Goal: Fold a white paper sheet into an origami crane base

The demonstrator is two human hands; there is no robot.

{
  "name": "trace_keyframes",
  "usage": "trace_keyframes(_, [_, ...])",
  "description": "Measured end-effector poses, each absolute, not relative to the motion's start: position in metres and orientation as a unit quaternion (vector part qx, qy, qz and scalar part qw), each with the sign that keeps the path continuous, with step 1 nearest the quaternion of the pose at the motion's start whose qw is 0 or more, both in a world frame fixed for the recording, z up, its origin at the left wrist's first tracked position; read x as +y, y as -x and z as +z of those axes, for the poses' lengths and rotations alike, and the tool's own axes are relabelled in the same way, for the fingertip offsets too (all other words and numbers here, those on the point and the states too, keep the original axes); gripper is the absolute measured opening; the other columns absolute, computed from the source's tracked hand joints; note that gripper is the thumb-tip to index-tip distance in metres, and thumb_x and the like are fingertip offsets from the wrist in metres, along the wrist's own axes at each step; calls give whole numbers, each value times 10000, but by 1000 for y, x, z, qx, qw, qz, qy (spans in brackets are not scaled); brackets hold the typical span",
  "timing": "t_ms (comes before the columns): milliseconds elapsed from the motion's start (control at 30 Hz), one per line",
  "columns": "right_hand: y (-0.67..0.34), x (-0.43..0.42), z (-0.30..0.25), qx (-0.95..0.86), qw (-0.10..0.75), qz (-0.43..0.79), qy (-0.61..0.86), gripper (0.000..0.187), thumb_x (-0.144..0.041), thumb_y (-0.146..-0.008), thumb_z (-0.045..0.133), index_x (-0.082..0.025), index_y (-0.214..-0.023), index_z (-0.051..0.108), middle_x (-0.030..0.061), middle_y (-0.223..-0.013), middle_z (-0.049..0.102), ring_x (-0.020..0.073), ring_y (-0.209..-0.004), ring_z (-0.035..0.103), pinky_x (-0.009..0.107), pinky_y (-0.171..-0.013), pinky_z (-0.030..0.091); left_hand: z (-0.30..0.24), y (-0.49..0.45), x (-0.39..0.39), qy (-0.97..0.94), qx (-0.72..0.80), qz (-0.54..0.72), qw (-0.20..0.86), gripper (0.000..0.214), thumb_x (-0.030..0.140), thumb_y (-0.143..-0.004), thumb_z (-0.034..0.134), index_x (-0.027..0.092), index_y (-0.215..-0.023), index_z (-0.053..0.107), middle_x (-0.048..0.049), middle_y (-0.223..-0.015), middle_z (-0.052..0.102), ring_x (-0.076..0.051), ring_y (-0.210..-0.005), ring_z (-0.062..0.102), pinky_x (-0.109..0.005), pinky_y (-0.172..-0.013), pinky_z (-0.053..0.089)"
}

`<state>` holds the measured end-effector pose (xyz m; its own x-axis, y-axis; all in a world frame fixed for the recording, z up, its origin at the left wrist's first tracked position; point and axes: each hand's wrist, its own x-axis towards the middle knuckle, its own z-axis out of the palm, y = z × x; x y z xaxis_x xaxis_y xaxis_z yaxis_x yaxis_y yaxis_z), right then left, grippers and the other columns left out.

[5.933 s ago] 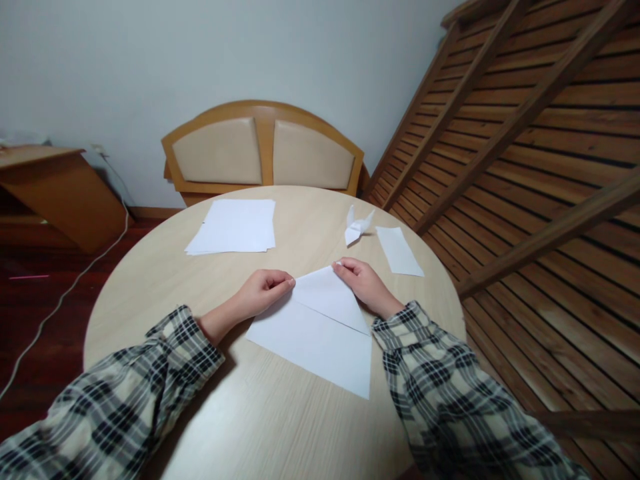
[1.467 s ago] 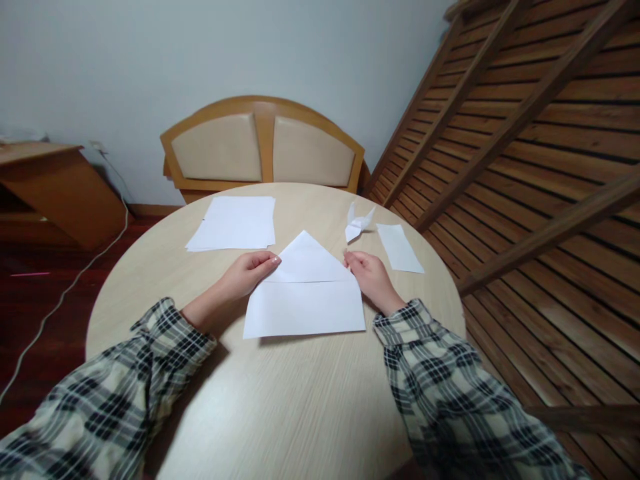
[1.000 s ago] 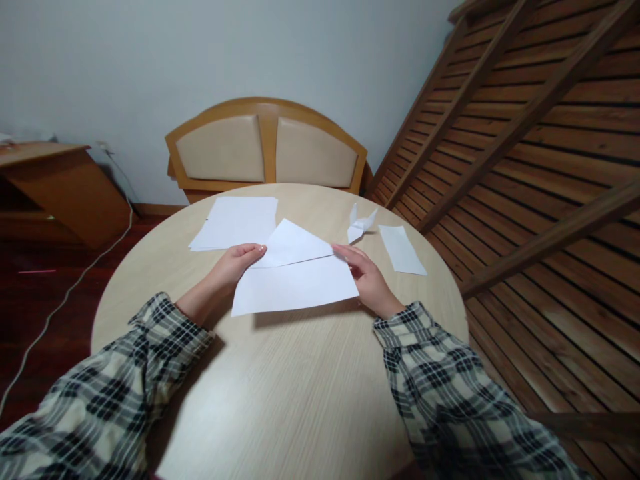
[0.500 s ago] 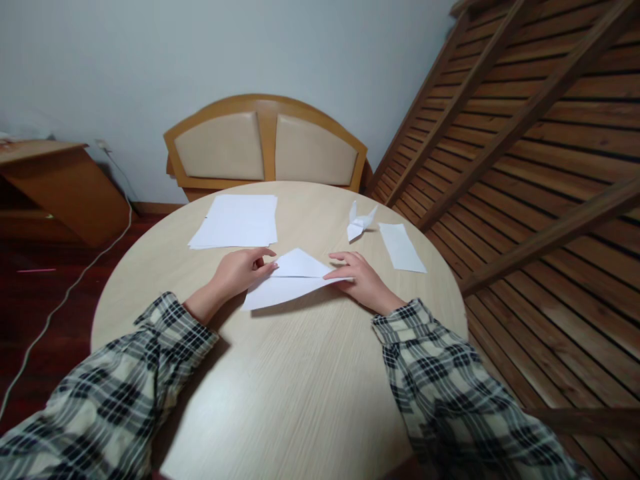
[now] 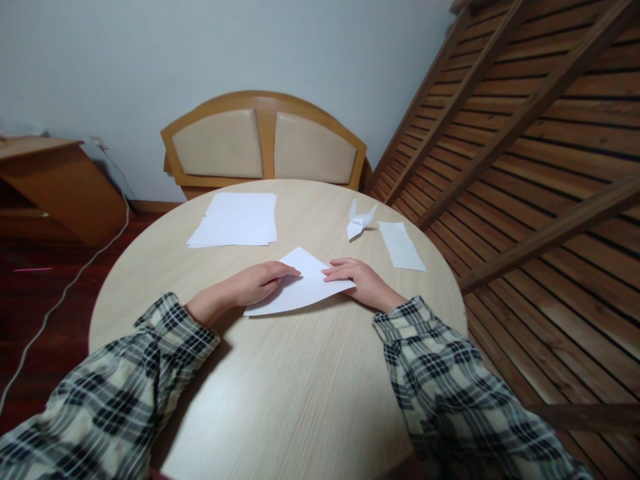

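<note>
Folded sheet (image 5: 295, 298): positioned near the middle of the round table (image 5: 300, 393). Left hand (image 5: 257, 283): at the sheet's 9 o'clock, fingers together, tips on paper. Right hand (image 5: 361, 280): at 3 o'clock, fingers extended, tips on paper. Thumbs hidden; pinch cannot be confirmed. Folded paper figure (image 5: 357, 225): table's 1 o'clock

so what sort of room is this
Likely a bedroom: an arched wooden panel with cream padded insets, resembling a headboard, stands behind the round pale-wood table, and a brown slatted wooden frame, perhaps a bed base, fills the right.
</note>
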<state>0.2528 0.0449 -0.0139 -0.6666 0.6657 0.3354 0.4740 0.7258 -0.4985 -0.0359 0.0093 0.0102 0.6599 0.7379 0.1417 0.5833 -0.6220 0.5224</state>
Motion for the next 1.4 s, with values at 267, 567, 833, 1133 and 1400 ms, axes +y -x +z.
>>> trace_keyframes(267, [-248,35,-4,-821,299,253,415,152,-288,-822,695,-207,-938,748,80,-981,724,212,-928,666,400,-884,513,30,39,0,-780,422,238,395,394,473,-907,420,246,-1055,705,-64,-1177,700,-260,-1114,601,-389,-1029,396])
trace_keyframes(567, [-252,36,-3,-753,281,262,534,345,-453,-824,645,-123,-745,705,81,-704,671,201,-656,609,312,-585,466,15,47,0,-585,480,376,535,716,759,-845,324,170,-952,717,-158,-947,736,-279,-919,653,-354,-799,512])
trace_keyframes(833, [-251,37,-3,-738,282,241,564,342,-459,-773,681,-121,-721,673,63,-663,636,173,-601,561,276,-517,374,19,44,4,-694,486,285,448,351,409,-659,764,166,-910,727,-104,-946,737,-258,-833,649,-366,-767,517])
trace_keyframes(1133, [-245,33,-2,-728,300,234,571,287,-398,-816,656,-121,-812,729,125,-839,731,233,-757,651,309,-626,435,-1,31,15,-682,590,359,240,318,470,-775,648,205,-608,599,-34,-572,575,-175,-538,460,-299,-514,296])
trace_keyframes(1400, [-241,32,0,-755,229,111,604,297,-420,-861,614,-155,-795,731,112,-793,703,236,-776,598,336,-689,411,1,20,9,-742,610,263,94,222,365,-877,498,201,-867,648,-82,-789,677,-211,-665,557,-317,-614,334])
